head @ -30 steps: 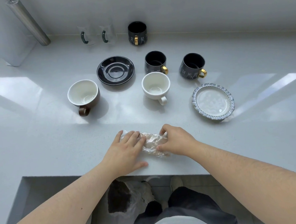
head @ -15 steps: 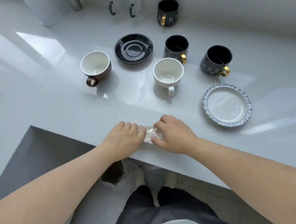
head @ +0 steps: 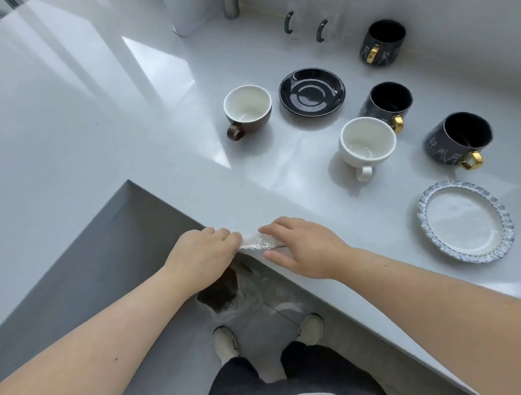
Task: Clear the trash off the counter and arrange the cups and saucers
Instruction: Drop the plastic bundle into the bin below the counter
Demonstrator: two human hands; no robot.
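Hands [head: 202, 257] pinching wrapper [head: 257, 242]; five cups, two saucers

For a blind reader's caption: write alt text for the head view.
Two hands, left hand and right hand, hold a crumpled clear wrapper at the edge of a white counter, above a lined bin on the floor. Farther back stand five cups, a black saucer and a blue-rimmed saucer.

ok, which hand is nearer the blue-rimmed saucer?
Right. The right hand lies on the counter edge beside the blue-rimmed saucer; the left hand is farther off, beyond the crumpled wrap.
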